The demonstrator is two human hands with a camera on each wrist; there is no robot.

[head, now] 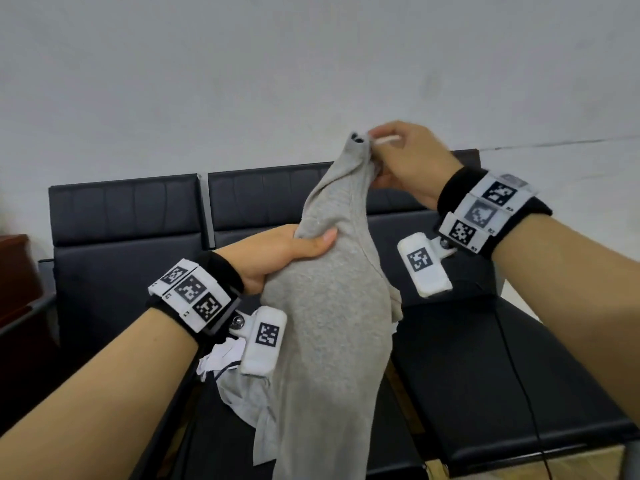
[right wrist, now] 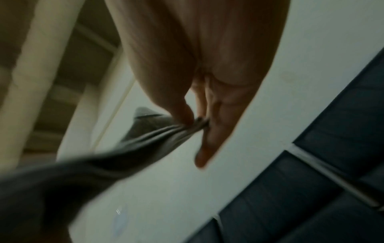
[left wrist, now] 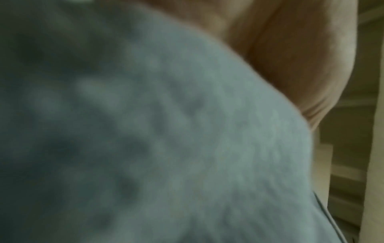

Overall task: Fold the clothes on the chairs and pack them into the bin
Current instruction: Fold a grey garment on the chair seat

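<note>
Grey knit garment (head: 332,306) hangs in the middle, in front of the row of black padded chairs (head: 124,216). Right hand (head: 408,161) at its top, far right; left hand (head: 277,258) lower, on its left side. Crumpled white-and-grey cloth (head: 239,393) on chair seat, near left, under the left wrist.

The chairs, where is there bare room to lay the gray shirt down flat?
The black seat right of the hanging gray shirt is bare, save a thin black cable. The seat at lower left is crowded with crumpled white and gray clothes.
</note>
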